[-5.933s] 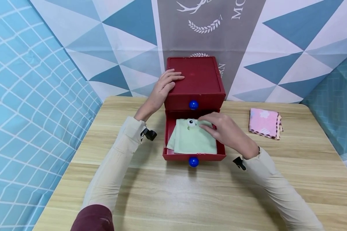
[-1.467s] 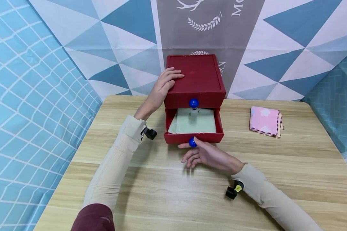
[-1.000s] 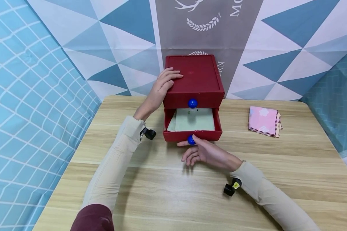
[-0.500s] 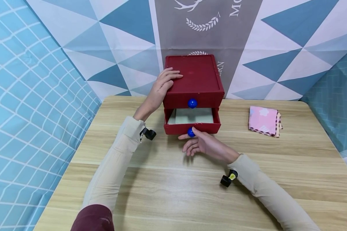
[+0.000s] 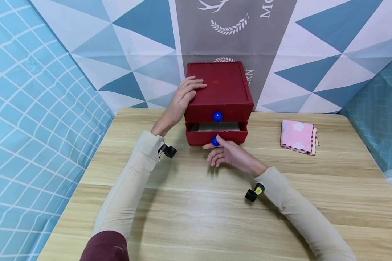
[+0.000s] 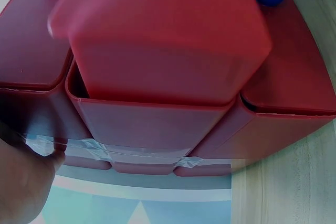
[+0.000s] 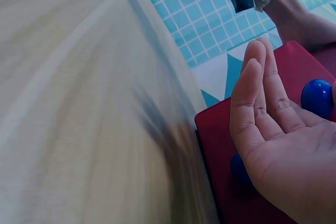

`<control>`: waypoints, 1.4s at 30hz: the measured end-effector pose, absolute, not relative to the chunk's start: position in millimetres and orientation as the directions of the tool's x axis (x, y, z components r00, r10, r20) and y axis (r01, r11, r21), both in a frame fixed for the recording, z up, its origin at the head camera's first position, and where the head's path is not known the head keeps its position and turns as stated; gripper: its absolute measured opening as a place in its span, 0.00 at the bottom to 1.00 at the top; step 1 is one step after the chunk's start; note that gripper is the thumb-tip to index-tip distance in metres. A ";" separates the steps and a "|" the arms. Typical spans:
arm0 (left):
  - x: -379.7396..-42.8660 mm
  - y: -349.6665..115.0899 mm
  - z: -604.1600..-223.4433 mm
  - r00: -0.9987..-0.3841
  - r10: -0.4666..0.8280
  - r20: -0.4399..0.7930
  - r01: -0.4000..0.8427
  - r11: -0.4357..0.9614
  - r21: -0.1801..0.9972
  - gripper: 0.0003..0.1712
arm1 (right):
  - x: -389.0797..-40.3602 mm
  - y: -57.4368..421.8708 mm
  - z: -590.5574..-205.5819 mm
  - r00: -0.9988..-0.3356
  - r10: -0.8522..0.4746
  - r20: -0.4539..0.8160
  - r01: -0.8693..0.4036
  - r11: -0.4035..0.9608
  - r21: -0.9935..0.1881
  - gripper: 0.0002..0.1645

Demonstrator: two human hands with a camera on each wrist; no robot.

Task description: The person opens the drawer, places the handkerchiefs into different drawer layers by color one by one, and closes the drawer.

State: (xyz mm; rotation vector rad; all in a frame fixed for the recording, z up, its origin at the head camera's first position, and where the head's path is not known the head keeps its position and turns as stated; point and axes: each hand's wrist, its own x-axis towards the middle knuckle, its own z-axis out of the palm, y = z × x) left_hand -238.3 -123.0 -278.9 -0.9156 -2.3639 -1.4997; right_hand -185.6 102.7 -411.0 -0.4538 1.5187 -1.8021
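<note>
A red drawer cabinet (image 5: 219, 83) with blue round knobs stands at the back of the table. Its middle drawer (image 5: 196, 138) is partly out, and a strip of pale green cloth (image 5: 219, 126) shows inside. My right hand (image 5: 230, 154) has thumb and index finger at that drawer's blue knob (image 5: 215, 141), pinching it; the other fingers hang loosely below. In the left wrist view the pulled-out drawer (image 6: 163, 72) juts between two closed ones. My left hand (image 5: 182, 96) rests on the cabinet's top left edge, fingers extended over the top.
A folded pink cloth (image 5: 297, 136) with a checkered edge lies on the wooden table (image 5: 196, 217) to the right. Behind the cabinet hangs a patterned backdrop (image 5: 143, 47), and a blue grid-patterned sheet (image 5: 36, 108) covers the left side.
My right hand has moved from the green cloth to the knob, and the drawer has slid inward, hiding most of the cloth and its eye-like detail. My left hand stays put.
</note>
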 end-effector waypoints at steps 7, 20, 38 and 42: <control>-239.4 -123.7 -280.4 -0.785 0.399 0.474 0.599 0.296 0.744 0.24 | -199.7 99.6 -409.7 -0.690 -0.704 -0.167 0.295 -0.063 -0.953 0.45; -239.5 -123.3 -279.1 -0.787 0.399 0.471 0.597 0.294 0.747 0.23 | -215.6 97.5 -407.9 -0.704 -0.693 -0.153 0.302 -0.098 -0.948 0.46; -239.1 -123.7 -280.2 -0.790 0.397 0.468 0.593 0.295 0.749 0.23 | -208.5 94.7 -405.1 -0.785 -0.602 -0.144 0.264 -0.114 -0.958 0.44; -239.1 -124.1 -278.7 -0.791 0.400 0.462 0.590 0.303 0.748 0.23 | -207.4 94.4 -403.7 -0.797 -0.588 -0.139 0.248 -0.108 -0.963 0.43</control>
